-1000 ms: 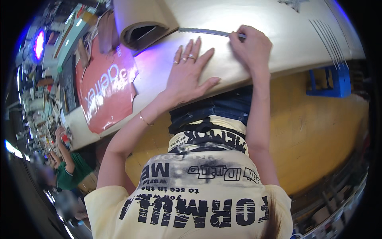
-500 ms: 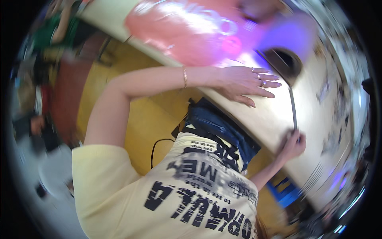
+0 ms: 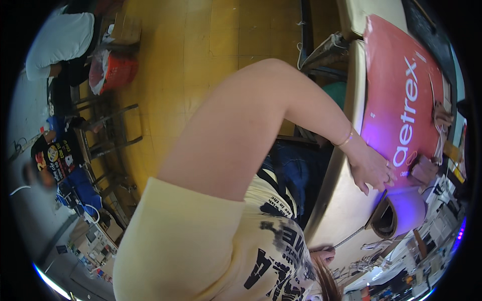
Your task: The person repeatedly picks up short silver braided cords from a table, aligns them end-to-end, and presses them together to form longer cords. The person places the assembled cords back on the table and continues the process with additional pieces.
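My left hand (image 3: 372, 169), with rings and a bracelet, rests spread at the near edge of a large red sheet (image 3: 386, 95) with white lettering. Its fingertips lie close to a dark-mouthed roll (image 3: 384, 220) whose outer face glows purple. My right hand (image 3: 323, 255) is at the table's near edge, partly covered by hair, with its fingers curled around the end of a narrow dark strip (image 3: 350, 237). That strip runs from the hand toward the roll. Beyond the sheet's far edge are what look like another person's hands (image 3: 425, 170).
The pale table (image 3: 331, 200) runs along my right side. Cluttered scraps (image 3: 379, 246) lie past the roll. On the tiled floor to the left stand a red basket (image 3: 118, 70) and metal racks (image 3: 113, 143). Two other people appear at the far left.
My view has swung, bringing the red sheet to the right and more floor into sight. My left hand has shifted from the bare table onto the sheet's edge. My right hand stays with the strip.
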Available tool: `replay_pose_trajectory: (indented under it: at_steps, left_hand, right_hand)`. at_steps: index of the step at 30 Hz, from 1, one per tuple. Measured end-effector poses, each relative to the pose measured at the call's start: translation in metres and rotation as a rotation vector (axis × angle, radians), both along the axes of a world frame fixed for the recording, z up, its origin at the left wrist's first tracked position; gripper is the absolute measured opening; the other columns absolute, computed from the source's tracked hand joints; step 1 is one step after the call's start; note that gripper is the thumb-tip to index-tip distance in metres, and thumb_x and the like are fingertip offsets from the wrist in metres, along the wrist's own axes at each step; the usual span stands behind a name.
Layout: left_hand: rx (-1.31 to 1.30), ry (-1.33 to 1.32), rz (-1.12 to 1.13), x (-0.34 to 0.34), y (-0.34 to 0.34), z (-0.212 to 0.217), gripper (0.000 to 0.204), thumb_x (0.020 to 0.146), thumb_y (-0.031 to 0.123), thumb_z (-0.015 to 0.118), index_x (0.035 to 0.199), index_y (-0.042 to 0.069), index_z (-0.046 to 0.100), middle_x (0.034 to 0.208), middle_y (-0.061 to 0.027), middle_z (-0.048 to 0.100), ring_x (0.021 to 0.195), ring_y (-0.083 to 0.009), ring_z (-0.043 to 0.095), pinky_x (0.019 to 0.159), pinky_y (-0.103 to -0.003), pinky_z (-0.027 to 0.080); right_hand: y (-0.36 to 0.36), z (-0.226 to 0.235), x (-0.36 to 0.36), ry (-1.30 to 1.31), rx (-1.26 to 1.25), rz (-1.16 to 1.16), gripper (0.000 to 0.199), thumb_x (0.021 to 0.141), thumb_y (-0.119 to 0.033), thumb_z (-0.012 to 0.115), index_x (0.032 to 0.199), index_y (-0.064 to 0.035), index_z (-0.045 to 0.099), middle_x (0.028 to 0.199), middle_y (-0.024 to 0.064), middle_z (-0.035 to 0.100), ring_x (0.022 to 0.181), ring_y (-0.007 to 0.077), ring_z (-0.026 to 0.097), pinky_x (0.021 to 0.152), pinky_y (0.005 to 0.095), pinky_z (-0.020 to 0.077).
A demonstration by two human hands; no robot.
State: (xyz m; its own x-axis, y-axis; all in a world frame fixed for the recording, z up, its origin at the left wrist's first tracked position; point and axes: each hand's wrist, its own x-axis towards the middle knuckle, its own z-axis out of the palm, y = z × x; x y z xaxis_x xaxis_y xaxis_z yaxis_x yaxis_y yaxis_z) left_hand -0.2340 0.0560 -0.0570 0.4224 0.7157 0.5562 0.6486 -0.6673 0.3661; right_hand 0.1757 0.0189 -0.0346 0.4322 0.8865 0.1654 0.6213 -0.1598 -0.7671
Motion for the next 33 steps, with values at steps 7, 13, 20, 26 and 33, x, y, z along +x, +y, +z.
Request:
replay_pose_trajectory:
  at_steps: [7,13,20,26,33]
  left_hand:
    - [0.195,0.003,0.026,0.005,0.004,-0.001,0.036,0.094,0.035,0.058,0.106,0.002,0.067,0.122,-0.0183,0.062,0.129,-0.0338,0.051,0.115,-0.051,0.03]
    - [0.416,0.054,0.001,0.004,-0.004,0.003,0.019,0.087,0.028,0.063,0.087,0.01,0.066,0.09,-0.0069,0.067,0.097,-0.0226,0.064,0.095,-0.04,0.044]
    - [0.414,0.025,0.109,0.005,-0.004,0.004,0.018,0.084,0.026,0.063,0.073,0.012,0.063,0.076,-0.0036,0.065,0.08,-0.0228,0.066,0.088,-0.041,0.046]
    - [0.321,-0.013,0.004,0.003,0.0,0.001,0.019,0.084,0.027,0.062,0.076,0.01,0.065,0.082,-0.0061,0.067,0.085,-0.0246,0.066,0.091,-0.043,0.045]
    - [0.152,0.16,-0.062,-0.008,-0.008,0.018,0.026,0.091,0.028,0.057,0.09,0.006,0.07,0.095,-0.0112,0.069,0.099,-0.0283,0.065,0.096,-0.046,0.044]
  right_hand:
    - [0.007,-0.002,0.019,-0.124,-0.063,-0.066,0.032,0.093,-0.024,0.058,0.097,0.0055,0.071,0.097,0.0201,0.071,0.09,0.0273,0.068,0.077,0.0322,0.059]
    - [0.005,0.0,0.02,-0.159,-0.075,0.013,0.032,0.093,-0.024,0.06,0.097,0.0059,0.071,0.097,0.0197,0.071,0.088,0.0265,0.068,0.077,0.0322,0.0592]
    - [-0.001,-0.002,0.003,-0.03,0.071,0.013,0.028,0.094,-0.017,0.064,0.086,0.0094,0.067,0.081,0.0136,0.066,0.072,0.0182,0.06,0.064,0.0296,0.0539]
    - [0.001,-0.004,0.015,-0.064,0.027,-0.012,0.03,0.091,-0.019,0.062,0.095,0.0089,0.07,0.091,0.0197,0.07,0.081,0.0242,0.068,0.073,0.0308,0.0598]
    - [0.012,-0.008,0.035,-0.083,-0.012,-0.02,0.03,0.092,-0.019,0.061,0.098,0.009,0.07,0.095,0.0208,0.071,0.081,0.0245,0.068,0.073,0.0305,0.0598]
